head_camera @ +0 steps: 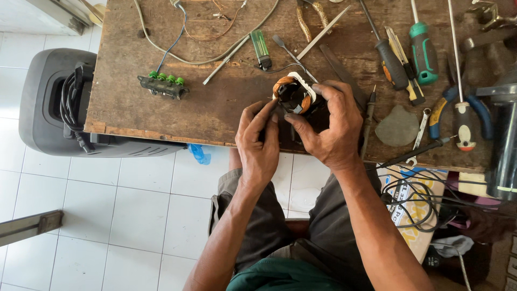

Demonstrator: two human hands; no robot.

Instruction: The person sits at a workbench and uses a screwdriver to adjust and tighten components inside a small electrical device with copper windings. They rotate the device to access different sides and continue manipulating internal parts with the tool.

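**Motor coil held at bench edge**

The motor coil (pixel 294 92) is sitting near the workbench (pixel 215 108) front edge; the right hand (pixel 334 126) is clasping it steady; the left hand (pixel 258 143) is pinching its lower rim, fingertips pressed together; screwdrivers (pixel 392 63) are lying well apart.

Motor stator (pixel 295 95) lower half hidden behind both hands' fingers.

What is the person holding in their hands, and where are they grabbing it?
Both hands hold a small motor coil with copper windings: the right hand wraps its far side, the left hand pinches its near edge.
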